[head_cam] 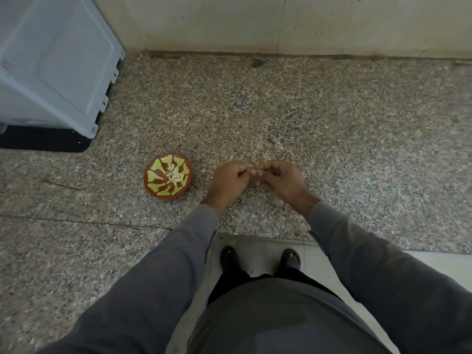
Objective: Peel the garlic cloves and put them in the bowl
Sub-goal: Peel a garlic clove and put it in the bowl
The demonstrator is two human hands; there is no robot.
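**Both hands pinch one garlic clove above the counter**

You stand at a speckled stone counter (306, 118) and look down on your own hands. Your left hand (228, 181) and your right hand (281, 180) meet just above the stone, fingertips together, with the fingers of both curled inward. Between them you pinch a small pale garlic clove (258, 172); only a sliver of it shows past your fingertips, and whether its skin is on or off cannot be told from here. A thin pale wisp shows at the top of the pinch, too small to tell what it is.

The bowl (153, 186) sits on the counter just to the left of your left hand, apart from it and not touched. It is round, red-brown, and painted inside with yellow-green shapes that fan out from the middle. A small heap of peeled cloves (175, 175) lies in its bottom, pale against the paint.

Grey sleeves (194, 236) cover both your arms to the wrists. At the far left a light grey appliance (51, 67) stands on the counter on a black base, well apart from the bowl. A pale wall (255, 21) runs along the back edge of the stone. Below the counter's near edge you can see the tiled floor (260, 251) and your two feet in dark sandals (290, 259).
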